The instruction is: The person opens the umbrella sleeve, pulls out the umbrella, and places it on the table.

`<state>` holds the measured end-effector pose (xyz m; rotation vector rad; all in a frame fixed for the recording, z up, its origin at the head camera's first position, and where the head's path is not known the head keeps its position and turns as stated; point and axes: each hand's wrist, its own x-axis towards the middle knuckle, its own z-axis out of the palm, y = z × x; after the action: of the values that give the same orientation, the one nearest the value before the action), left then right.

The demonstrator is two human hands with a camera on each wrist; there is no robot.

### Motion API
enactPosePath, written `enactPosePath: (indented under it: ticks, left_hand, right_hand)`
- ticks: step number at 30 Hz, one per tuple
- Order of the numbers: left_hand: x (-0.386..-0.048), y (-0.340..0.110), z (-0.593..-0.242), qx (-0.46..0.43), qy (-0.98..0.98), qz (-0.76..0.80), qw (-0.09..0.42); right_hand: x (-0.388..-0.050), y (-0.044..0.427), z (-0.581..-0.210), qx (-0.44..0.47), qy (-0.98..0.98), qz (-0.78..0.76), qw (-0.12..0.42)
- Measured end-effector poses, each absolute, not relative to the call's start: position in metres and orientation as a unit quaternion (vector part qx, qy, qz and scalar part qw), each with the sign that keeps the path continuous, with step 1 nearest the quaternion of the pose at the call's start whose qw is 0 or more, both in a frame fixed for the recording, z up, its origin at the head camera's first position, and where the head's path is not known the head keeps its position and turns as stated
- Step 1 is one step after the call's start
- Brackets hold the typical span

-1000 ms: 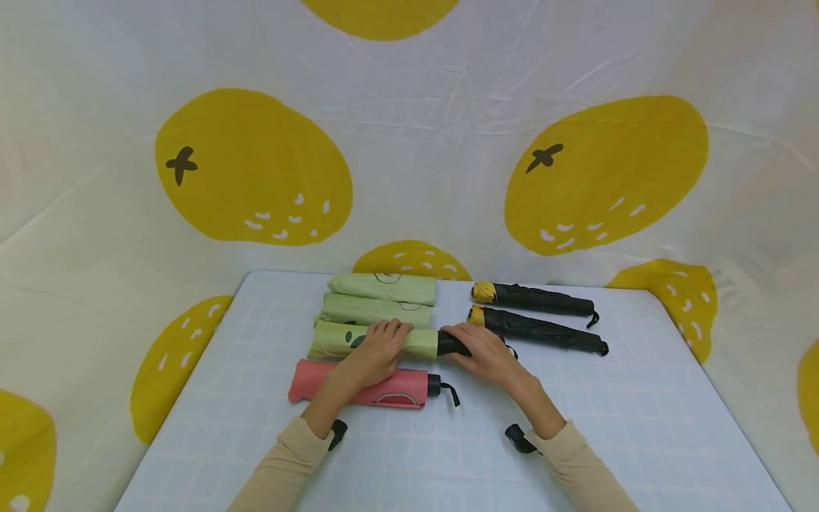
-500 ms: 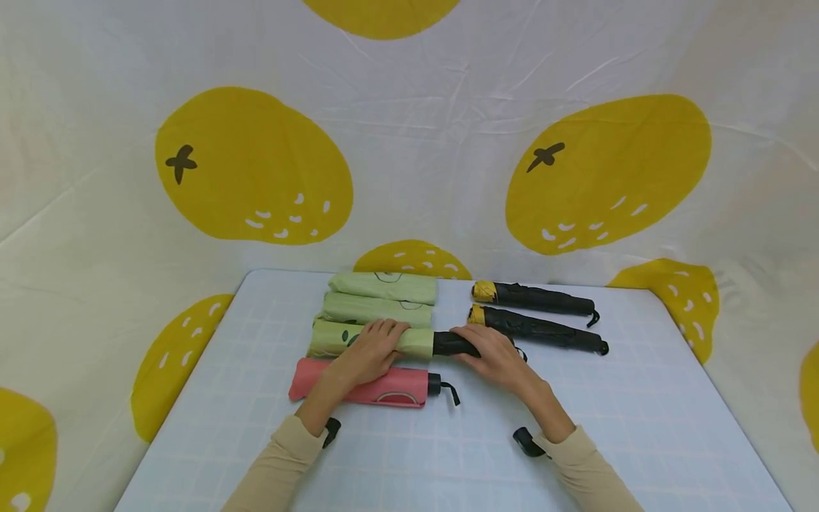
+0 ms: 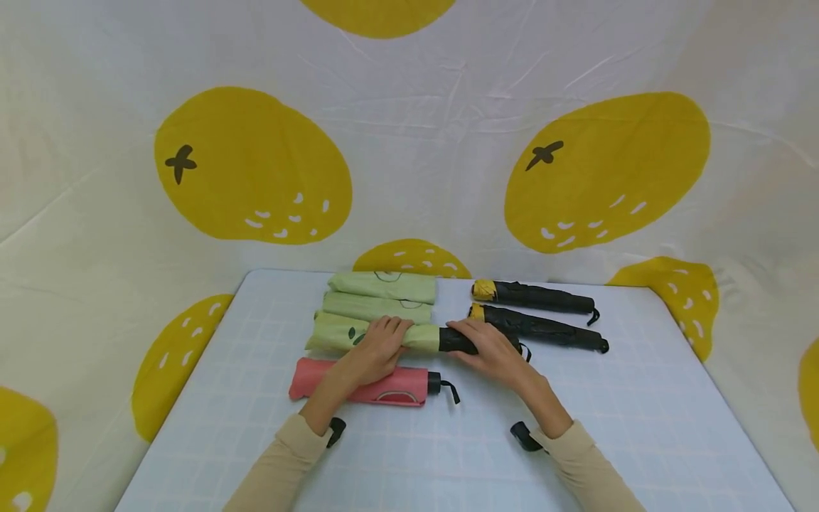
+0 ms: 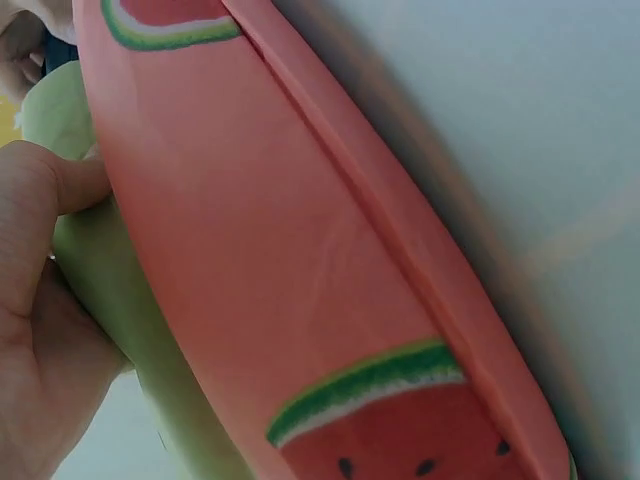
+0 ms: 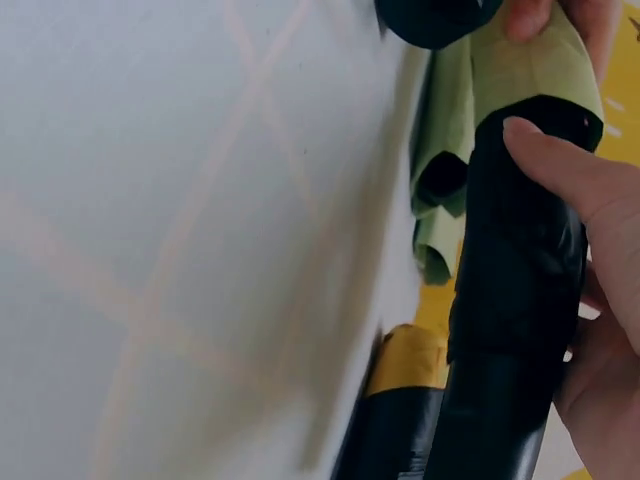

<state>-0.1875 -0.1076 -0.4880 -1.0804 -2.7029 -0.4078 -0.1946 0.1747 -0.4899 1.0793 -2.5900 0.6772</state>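
A folded black umbrella (image 3: 453, 340) lies partly inside a light green umbrella sleeve (image 3: 333, 333), level, in the middle of the head view. My left hand (image 3: 379, 350) grips the sleeve near its open end. My right hand (image 3: 489, 352) holds the black umbrella just right of the sleeve's mouth, and a strap loop shows beyond the fingers. In the right wrist view the thumb lies along the black fabric (image 5: 520, 260). A pink umbrella cover (image 3: 397, 387) with watermelon prints and a black handle end lies nearer, under my left forearm.
Two light green covers (image 3: 387, 287) lie side by side at the back. To their right are two folded black umbrellas (image 3: 544, 298) with yellow ends. The white table (image 3: 409, 469) has a faint grid, and a fruit-print cloth (image 3: 429, 156) hangs behind.
More of the black umbrella shows out of the green sleeve as my right hand moved right with it. Sleeve and umbrella now sit slightly farther back or higher. The pink cover stayed put.
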Motion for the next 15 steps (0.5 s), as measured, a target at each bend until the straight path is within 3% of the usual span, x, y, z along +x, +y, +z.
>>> enactPosePath:
  ticks: [15]
  left_hand:
    - [-0.187,-0.101,-0.486,-0.376,-0.912,-0.124,0.108]
  right_hand:
    - [-0.197,0.164,-0.495,0.398,-0.882,0.207,0.145]
